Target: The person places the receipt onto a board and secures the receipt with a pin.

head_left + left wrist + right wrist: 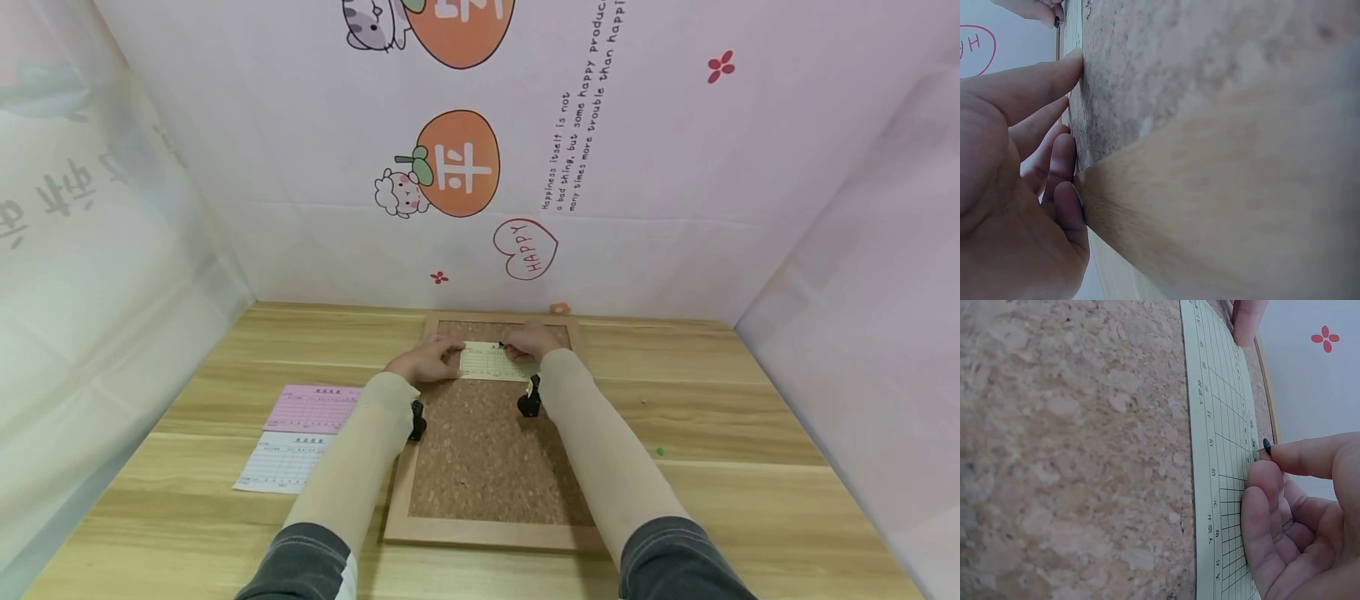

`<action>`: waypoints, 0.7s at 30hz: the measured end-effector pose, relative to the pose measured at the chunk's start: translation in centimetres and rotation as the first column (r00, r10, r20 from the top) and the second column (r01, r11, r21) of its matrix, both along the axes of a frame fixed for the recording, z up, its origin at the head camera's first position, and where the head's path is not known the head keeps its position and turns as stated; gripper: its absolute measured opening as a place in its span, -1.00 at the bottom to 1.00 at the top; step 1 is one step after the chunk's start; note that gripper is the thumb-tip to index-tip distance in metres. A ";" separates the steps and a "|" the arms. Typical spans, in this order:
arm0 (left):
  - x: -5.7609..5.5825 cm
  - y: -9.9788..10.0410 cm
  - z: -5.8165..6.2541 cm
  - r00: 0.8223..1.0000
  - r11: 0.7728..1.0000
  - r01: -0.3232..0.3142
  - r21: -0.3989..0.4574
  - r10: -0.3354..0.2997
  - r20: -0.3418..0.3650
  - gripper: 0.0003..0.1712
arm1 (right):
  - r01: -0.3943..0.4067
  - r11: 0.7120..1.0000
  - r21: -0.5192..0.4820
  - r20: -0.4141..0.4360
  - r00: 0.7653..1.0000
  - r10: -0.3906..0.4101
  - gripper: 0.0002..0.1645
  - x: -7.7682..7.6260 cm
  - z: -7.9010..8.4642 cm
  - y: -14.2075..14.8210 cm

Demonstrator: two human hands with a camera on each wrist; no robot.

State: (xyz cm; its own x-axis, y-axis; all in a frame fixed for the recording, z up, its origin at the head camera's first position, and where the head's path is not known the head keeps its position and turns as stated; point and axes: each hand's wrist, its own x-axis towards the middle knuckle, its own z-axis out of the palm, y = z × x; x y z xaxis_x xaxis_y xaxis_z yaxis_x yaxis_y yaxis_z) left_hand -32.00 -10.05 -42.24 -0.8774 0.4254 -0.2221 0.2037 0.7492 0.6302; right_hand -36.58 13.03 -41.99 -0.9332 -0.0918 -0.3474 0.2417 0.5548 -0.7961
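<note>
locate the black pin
In the right wrist view, the black pin is right of centre, in the right grip, by the far edge of the pale yellow paper slip.

A pale backdrop (652,167) printed with orange fruits (458,163), a red heart (526,250) and red flowers (722,67) rises behind the wood-grain worktop (750,492).

"HAPPY" on heart (526,249); "Happiness itself" on backdrop (652,150)

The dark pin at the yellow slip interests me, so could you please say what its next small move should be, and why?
Probably the right hand should press the dark pin gently through the yellow slip into the corkboard: held by that hand, the pin's head stands off the paper, and the left hand touches the slip's left end.
</note>
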 end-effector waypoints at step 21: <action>0.0 0.1 0.1 1.000 1.000 -0.001 -0.007 0.002 0.019 -0.32 | -0.007 1.000 0.009 -0.023 1.000 0.007 -0.68 -0.2 -0.4 0.1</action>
